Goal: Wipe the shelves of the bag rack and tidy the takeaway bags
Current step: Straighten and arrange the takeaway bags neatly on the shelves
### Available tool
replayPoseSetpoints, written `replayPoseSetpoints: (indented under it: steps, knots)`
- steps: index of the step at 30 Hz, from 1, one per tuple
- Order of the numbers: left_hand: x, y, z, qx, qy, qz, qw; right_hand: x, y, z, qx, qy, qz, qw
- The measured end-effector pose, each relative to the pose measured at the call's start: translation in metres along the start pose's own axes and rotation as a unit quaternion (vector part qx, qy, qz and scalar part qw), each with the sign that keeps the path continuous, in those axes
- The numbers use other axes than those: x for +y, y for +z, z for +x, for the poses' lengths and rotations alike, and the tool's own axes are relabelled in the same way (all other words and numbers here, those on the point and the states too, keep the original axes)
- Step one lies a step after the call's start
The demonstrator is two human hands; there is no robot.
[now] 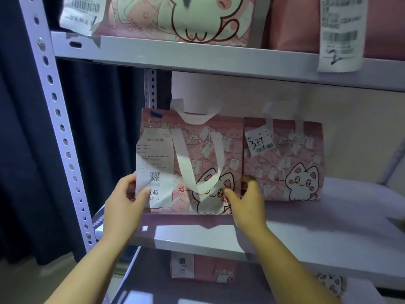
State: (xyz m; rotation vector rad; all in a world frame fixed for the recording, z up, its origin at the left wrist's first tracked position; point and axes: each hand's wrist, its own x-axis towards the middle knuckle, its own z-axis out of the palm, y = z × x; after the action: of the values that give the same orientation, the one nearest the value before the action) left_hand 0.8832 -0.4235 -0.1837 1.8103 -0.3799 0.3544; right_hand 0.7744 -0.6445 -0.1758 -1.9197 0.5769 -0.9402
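Observation:
A pink cat-print takeaway bag point(197, 150) with white handles and a long receipt numbered 046 stands on the middle shelf point(328, 233) of the white rack. My left hand point(125, 200) grips its lower left edge, thumb on the receipt. My right hand point(247, 198) grips its lower right edge, fingers curled round the side. A second pink cat bag point(289, 163), tagged 34, stands right beside it, touching or nearly touching.
The upper shelf point(197, 55) holds more pink bags point(186, 16) and a hanging receipt point(339, 34). Another bag point(203, 268) lies on the lower shelf. The perforated rack post point(59, 119) rises at the left, with a dark curtain point(22, 150) behind it.

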Motion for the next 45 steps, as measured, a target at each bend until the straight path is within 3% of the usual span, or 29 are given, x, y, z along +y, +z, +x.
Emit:
replayPoseSetpoints:
  steps: [9, 14, 21, 35, 45]
  knots:
    - [0.038, -0.008, -0.051, -0.049, 0.069, -0.063, 0.994, -0.007, -0.071, -0.061, 0.069, -0.032, 0.036, 0.996]
    - [0.064, 0.012, -0.078, -0.109, 0.101, -0.07, 0.986, 0.009, -0.119, -0.08, 0.131, -0.014, 0.03, 0.991]
    - [0.11, 0.053, -0.113, -0.127, 0.146, -0.069, 0.979, 0.033, -0.189, -0.08, 0.159, -0.015, 0.024, 0.987]
    - [0.17, 0.226, -0.193, -0.161, 0.099, -0.092, 0.978, 0.113, -0.359, -0.025, 0.144, 0.004, 0.002, 0.99]
    - [0.168, 0.29, -0.211, -0.169, 0.066, -0.047, 0.982, 0.157, -0.396, 0.009, 0.113, 0.053, -0.055, 0.991]
